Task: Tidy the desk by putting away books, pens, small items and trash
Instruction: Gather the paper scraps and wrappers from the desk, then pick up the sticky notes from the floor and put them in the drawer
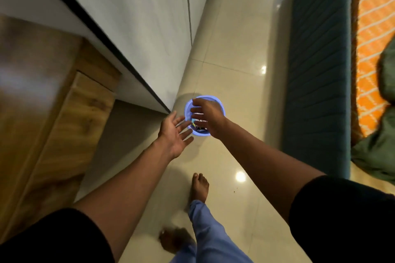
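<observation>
We stand over the small blue bin on the tiled floor; right hand spread, empty above it, left hand palm-up, wide, beside its left rim. Scraps inside.

We see glossy cream floor tiles, grained wood surface, smooth plastic bin, ribbed teal upholstery, woven orange rug.

Glossy tile floor reflecting lights. Teal bed frame running along right, orange patterned sheet lying beyond. White cabinet standing left, wooden unit beside.
</observation>
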{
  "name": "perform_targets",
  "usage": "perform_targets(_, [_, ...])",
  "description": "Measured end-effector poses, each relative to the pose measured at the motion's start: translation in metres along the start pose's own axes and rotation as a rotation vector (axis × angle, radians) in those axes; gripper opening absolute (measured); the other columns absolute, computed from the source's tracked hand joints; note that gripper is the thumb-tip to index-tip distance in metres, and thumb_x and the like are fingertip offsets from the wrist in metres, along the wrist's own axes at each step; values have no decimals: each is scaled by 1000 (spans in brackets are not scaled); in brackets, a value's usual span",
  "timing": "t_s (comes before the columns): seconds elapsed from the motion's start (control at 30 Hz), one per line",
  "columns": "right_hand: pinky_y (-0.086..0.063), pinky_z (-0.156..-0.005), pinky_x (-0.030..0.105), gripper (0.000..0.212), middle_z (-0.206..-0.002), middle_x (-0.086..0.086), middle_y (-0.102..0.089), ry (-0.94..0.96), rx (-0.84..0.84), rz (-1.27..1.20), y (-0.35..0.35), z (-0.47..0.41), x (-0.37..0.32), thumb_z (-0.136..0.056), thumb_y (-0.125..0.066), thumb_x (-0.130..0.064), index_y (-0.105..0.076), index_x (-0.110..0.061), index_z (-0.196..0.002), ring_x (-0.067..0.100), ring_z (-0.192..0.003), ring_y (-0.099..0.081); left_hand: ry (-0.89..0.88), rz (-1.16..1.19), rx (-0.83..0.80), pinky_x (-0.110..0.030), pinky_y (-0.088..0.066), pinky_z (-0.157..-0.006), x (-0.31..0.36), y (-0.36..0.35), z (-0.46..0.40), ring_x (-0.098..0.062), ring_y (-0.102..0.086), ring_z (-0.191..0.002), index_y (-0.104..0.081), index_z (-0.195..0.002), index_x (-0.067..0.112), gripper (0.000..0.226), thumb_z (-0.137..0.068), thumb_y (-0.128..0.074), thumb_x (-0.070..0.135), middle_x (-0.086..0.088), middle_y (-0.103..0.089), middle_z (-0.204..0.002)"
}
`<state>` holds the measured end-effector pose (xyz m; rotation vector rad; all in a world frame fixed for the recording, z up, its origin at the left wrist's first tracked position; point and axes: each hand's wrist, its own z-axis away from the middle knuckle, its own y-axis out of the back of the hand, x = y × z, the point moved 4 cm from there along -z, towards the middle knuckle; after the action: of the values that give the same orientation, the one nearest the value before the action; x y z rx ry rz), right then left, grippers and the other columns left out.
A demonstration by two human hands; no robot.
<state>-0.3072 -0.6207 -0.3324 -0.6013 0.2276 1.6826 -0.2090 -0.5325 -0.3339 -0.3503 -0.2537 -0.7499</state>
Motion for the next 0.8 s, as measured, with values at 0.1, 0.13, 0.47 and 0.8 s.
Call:
perform_targets(0.1, [-43,-65,29,18,-91,8,-58,134,-37,114,-22,57,-17,-95,-64,-29,-61,-13,-100,22,-77,-53,-43,22,-31,-49,-40,-112,3,12,56,-31,-59,-124,-61,-133,18,50,-102,-41,52,-6,-67,-130])
perform_targets(0.13, [-46,-71,32,20,-92,8,-61,172,-44,148,-31,76,-22,-95,-64,-30,-64,-11,-102,23,-81,-56,-61,44,-40,-50,-40,-113,5,17,74,-31,-59,-125,-61,-131,17,49,-102,-42,52,-7,-67,-130])
perform_targets(0.47, [-51,-74,33,34,-100,15,-77,460,-262,455,-136,237,-21,-92,-68,-31,-71,-1,-108,22,-81,-67,-410,26,-70,-51,-41,-115,24,109,262,-32,-63,-123,-57,-137,21,47,-104,-42,50,-4,-69,-132])
perform_targets(0.8, [-51,-68,27,23,-99,17,-77,634,-615,702,-255,405,60,-96,-66,-18,-73,2,-106,22,-81,-66,-766,177,262,-41,-53,-93,-61,264,460,-29,-71,-111,-67,-125,19,35,-106,-46,37,-5,-77,-115])
